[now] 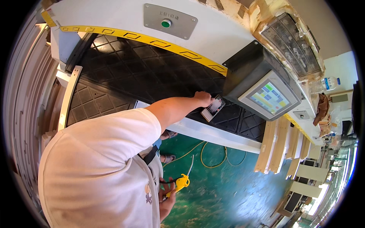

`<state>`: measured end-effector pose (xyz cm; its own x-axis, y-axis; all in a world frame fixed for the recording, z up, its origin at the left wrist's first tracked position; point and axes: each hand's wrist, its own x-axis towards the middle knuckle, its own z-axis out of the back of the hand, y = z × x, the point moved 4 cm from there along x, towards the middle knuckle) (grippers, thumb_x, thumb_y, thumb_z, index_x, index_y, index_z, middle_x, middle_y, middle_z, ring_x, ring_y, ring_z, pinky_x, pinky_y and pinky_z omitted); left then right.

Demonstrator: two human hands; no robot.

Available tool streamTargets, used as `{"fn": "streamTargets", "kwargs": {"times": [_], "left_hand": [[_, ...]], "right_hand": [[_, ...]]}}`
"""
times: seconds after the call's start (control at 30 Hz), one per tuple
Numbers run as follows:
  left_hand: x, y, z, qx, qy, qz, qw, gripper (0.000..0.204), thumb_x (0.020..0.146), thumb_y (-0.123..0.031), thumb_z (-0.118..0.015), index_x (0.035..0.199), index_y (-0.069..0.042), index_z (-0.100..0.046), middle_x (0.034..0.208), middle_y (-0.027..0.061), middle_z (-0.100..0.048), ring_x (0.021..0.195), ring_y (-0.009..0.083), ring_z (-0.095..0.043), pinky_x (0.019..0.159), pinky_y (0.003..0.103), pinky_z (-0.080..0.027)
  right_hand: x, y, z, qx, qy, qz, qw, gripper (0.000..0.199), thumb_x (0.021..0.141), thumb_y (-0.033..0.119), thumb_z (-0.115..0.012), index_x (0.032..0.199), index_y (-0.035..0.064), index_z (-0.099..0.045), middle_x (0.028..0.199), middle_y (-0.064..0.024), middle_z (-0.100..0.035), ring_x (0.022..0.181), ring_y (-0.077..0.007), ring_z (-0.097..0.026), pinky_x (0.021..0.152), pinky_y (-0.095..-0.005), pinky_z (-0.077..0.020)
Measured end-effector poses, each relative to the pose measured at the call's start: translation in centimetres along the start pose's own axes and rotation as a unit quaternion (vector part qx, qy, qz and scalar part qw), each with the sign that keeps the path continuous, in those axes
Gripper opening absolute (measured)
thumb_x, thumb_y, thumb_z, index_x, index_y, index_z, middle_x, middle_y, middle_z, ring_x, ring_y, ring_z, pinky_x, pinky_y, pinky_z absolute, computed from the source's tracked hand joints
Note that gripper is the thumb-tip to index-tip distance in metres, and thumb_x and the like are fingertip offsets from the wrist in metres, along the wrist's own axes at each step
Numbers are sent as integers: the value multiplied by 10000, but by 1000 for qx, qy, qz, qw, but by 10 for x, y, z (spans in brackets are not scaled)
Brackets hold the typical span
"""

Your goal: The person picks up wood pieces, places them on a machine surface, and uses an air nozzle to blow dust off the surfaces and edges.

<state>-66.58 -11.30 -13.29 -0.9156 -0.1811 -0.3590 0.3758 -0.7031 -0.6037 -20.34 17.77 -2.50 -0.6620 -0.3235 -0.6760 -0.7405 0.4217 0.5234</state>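
Observation:
My left arm reaches out over a black diamond-patterned mat (137, 72). At its end my left hand (204, 98), fingers curled, grips the upper edge of a flat, phone-like device (214, 108) with a dark glossy face and a pale end. The device is at the mat's near edge, below the screen housing; its exact kind is not clear. Lower down, beside my body, my right hand (167, 199) is wrapped round a yellow air blow gun (183, 181). Its thin metal nozzle points up and away over the green floor.
A grey control box with a lit touchscreen (270, 98) juts over the mat. Behind runs a white machine panel with a green button (166, 23). A yellow hose (203, 161) loops across the floor (220, 186). Wooden boards (274, 146) stand right; a plastic bottle (325, 84) lies beyond.

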Motion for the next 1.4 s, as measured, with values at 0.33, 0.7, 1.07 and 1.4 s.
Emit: {"fn": "streamTargets", "kwargs": {"times": [0.33, 0.7, 1.07, 1.4], "left_hand": [[23, 18, -3, -16, 73, -109, 991, 485, 963, -543, -636, 1079, -108, -816, 1146, 164, -771, 1104, 344, -720, 944, 445, -560], [30, 13, -13, -19, 94, -140, 986, 417, 824, -490, -833, 969, -104, -771, 1009, 127, -783, 971, 297, -741, 828, 416, -569], [23, 20, -5, -19, 93, -126, 988, 521, 708, -520, -901, 1004, -114, -766, 1046, 118, -775, 1011, 293, -732, 857, 412, -570], [9, 8, 0, 18, 102, -53, 993, 498, 834, -551, -799, 1158, -175, -761, 1240, 83, -748, 1181, 284, -697, 970, 470, -536]], "right_hand": [[-11, 17, -4, -9, 49, -52, 997, 942, 960, 811, -477, 1471, 20, -474, 1130, -168, -666, 396, -133, -431, 351, -273, -303], [-24, 1, 12, 9, 10, -14, 1000, 851, 984, 818, -401, 1245, 41, -630, 1126, -193, -689, 411, -150, -467, 375, -263, -335], [-24, 11, 9, -17, -2, 1, 1000, 800, 957, 783, -534, 1264, 45, -560, 1055, -167, -655, 424, -130, -426, 378, -259, -302], [-34, 4, 15, -101, 44, -69, 991, 632, 1018, 671, -553, 1230, 75, -546, 1178, -153, -663, 524, -123, -497, 421, -260, -325]]}}
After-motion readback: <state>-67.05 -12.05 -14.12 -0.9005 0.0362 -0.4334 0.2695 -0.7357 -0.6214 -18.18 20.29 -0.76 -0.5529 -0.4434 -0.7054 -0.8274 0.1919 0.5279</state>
